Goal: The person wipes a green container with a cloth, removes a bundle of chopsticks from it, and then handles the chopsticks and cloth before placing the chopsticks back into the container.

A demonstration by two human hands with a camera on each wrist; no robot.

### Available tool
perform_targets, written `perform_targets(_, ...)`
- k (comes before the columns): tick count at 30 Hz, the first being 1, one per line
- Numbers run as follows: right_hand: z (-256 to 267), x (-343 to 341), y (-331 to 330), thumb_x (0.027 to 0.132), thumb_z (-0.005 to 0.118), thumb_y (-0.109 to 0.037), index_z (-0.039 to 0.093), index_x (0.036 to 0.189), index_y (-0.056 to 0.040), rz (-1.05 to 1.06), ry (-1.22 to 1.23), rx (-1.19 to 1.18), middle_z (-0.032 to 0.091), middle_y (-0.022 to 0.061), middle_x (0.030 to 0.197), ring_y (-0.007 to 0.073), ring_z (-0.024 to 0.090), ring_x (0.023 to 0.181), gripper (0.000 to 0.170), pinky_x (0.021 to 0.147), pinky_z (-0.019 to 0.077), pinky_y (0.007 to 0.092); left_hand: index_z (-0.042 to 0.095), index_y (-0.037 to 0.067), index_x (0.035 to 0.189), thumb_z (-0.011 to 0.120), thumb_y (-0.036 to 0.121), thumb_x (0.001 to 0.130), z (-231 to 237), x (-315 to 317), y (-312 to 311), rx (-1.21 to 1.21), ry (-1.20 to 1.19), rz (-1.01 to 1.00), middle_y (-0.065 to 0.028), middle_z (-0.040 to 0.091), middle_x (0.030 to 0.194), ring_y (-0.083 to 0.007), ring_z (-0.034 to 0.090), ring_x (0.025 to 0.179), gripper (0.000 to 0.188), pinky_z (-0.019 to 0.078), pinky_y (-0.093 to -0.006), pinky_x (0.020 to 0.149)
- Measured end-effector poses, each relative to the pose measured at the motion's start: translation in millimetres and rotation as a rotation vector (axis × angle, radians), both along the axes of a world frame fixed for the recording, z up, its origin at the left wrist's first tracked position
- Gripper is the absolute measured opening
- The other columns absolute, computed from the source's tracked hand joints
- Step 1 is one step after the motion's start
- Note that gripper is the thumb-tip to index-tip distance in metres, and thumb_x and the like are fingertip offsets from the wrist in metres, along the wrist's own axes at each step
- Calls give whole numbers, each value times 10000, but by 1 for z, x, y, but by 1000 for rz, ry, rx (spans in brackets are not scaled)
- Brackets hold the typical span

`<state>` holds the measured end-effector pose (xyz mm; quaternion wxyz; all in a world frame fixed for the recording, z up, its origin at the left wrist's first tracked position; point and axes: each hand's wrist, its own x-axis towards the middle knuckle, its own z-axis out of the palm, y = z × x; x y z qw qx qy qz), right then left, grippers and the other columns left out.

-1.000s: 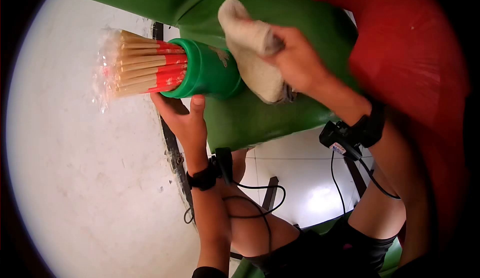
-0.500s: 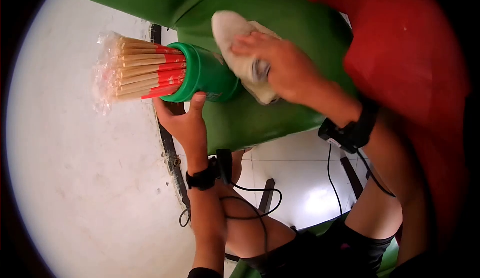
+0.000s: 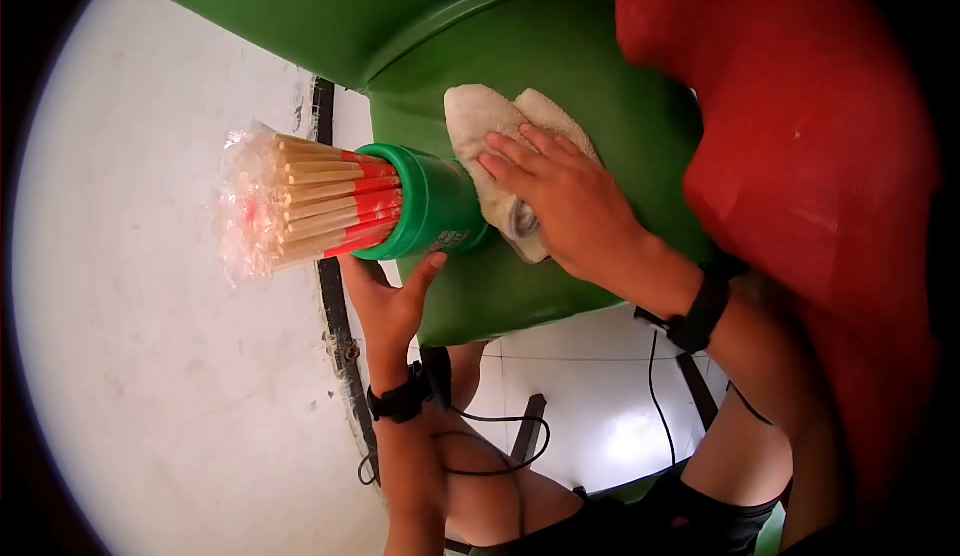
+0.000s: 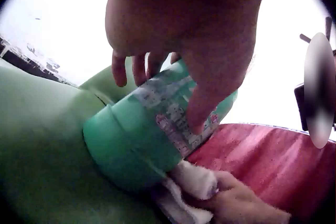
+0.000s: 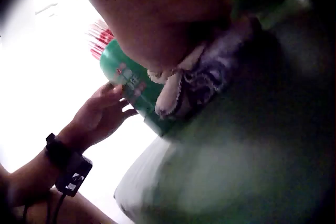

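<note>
A green plastic container (image 3: pixel 445 206) stands on the green chair seat (image 3: pixel 540 301), filled with wrapped wooden chopsticks (image 3: pixel 340 201) that have red bands. My left hand (image 3: pixel 385 306) holds the container by its side near the rim. In the left wrist view the thumb lies across its printed face and the other fingers reach round the far side. Beside the container's base is a folded beige cloth (image 3: pixel 490 121). My right hand (image 3: pixel 580 201) rests on the cloth with fingers extended and spread; its thumb is hidden in the head view.
A red cover (image 3: pixel 800 136) hangs along the right. The green chair back (image 3: pixel 300 6) rises at the far side, and a white wall (image 3: pixel 150 256) runs along the left. Black cables (image 3: pixel 500 471) trail from the wrist cameras over the legs.
My right hand first held up a flap of the cloth, then laid it down and now lies flatter on it. My left hand stays at the container. The head view has shifted, so everything sits lower.
</note>
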<state>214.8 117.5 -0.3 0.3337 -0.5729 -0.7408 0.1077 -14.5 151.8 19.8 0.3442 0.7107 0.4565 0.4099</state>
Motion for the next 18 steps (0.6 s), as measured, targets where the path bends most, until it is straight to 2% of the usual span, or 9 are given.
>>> perform_targets(1,4,1,1,742,539,72,485,1361,-50,4,266,-66,475,148,1400,342,471,1267,632,1069,366,417,299,-11,1368,838,20,657,-3,-2,-1,10,36,-3,-148,468,1315,-248,472,1217,892,362,-372,1043)
perform_targets(3,17,-4,5,738,528,76,485,1358,-37,16,798,-207,471,181,1395,367,478,1255,632,1067,370,425,293,-15,1375,807,-16,674,-2,13,-8,-26,-159,46,-154,477,1308,-251,477,1215,869,368,-370,1039)
perform_targets(4,26,-6,1,738,517,83,483,1357,-26,10,678,-71,468,194,1393,371,478,1254,629,1063,374,425,290,-17,1378,792,-34,682,-3,23,-12,-45,-252,68,-156,481,1304,-252,479,1214,859,372,-369,1037)
perform_targets(6,39,-14,-12,737,495,96,479,1354,-3,-12,444,187,463,219,1389,380,479,1251,625,1057,383,423,282,-19,1383,759,-69,694,-9,40,-18,33,-248,140,-159,483,1304,-254,491,1201,840,380,-369,1032)
perform_targets(9,22,-32,-20,750,486,95,472,1351,25,21,377,235,467,204,1391,362,496,1238,605,1039,402,417,282,-6,1383,722,-104,705,-12,39,-22,90,-143,190,-162,487,1287,-262,518,1167,814,420,-373,1001)
perform_targets(10,14,-30,-15,844,467,-40,465,1354,10,8,185,285,478,179,1387,338,516,1207,512,1041,391,406,284,-2,1381,732,-98,703,-11,35,-20,68,-135,203,-163,487,1282,-263,520,1163,818,428,-375,994)
perform_targets(14,-10,-21,-12,827,512,-58,470,1347,3,-68,-123,205,516,173,1341,316,501,1223,525,1049,375,373,297,14,1367,820,-29,666,-3,26,-14,8,-145,153,-158,480,1279,-259,512,1163,875,437,-375,982)
perform_targets(17,-7,-7,-11,793,534,-14,475,1333,18,33,100,74,511,204,1334,332,493,1232,544,1046,379,359,315,31,1357,810,12,707,0,16,-9,118,-36,-4,-134,461,1313,-260,499,1192,817,411,-388,1011)
perform_targets(18,9,-4,-10,786,529,-2,472,1326,32,12,327,-103,505,214,1337,342,483,1242,544,1048,381,361,323,38,1353,799,25,730,0,11,-9,164,17,-64,-124,452,1327,-261,494,1205,784,403,-393,1022)
